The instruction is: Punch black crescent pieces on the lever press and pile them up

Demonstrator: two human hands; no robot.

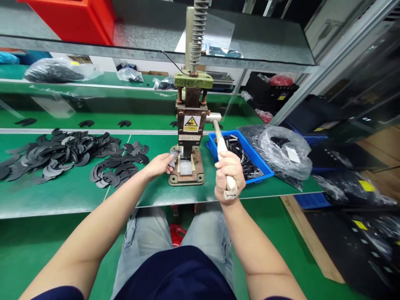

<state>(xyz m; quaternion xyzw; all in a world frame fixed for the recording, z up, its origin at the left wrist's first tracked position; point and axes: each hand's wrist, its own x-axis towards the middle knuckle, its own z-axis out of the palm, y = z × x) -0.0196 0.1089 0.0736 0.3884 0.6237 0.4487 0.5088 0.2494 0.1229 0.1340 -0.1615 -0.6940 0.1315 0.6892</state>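
Right of the press (191,98), I record a blue tray (264,176) holding black parts (234,143), a clear bag (265,143) beside it. My left hand (159,165) pinches a grey piece (173,158) at the press base (186,179); my right hand (230,173) is wrapped round the lever handle (220,141).

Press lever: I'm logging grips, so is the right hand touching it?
Touching. The head view shows the right hand wrapped around the press lever, near its lower end.
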